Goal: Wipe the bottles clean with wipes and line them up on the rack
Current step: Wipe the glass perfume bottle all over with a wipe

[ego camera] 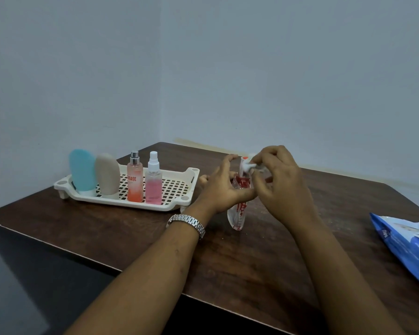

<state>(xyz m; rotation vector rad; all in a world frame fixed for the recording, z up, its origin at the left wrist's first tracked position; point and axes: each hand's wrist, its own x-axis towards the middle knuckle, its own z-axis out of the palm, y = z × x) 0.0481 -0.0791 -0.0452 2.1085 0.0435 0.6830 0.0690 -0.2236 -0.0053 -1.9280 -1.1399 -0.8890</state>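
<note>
Spanning the lower frame: dark wood table [276, 250], set into a wall corner.

Cream slotted rack [191, 175] sits at the table's far left. Four bottles stand upright in a row along it, left to right: blue squeeze bottle [82, 170], beige squeeze bottle [107, 174], orange spray bottle [134, 182], pink spray bottle [153, 187]. The blue and beige ones touch.

Blue wipes pack [406, 247] lies at the table's right edge, partly cut off by the frame.

Left hand [223, 187] has its fingers curled round the middle of a clear red-printed bottle [237, 216], held nearly upright just right of the rack. Cannot tell whether its base touches the table. Right hand [283, 184], close against the left, pinches a white wipe [248, 166] at the bottle's top end.

Metal watch [188, 223] on the left wrist.
</note>
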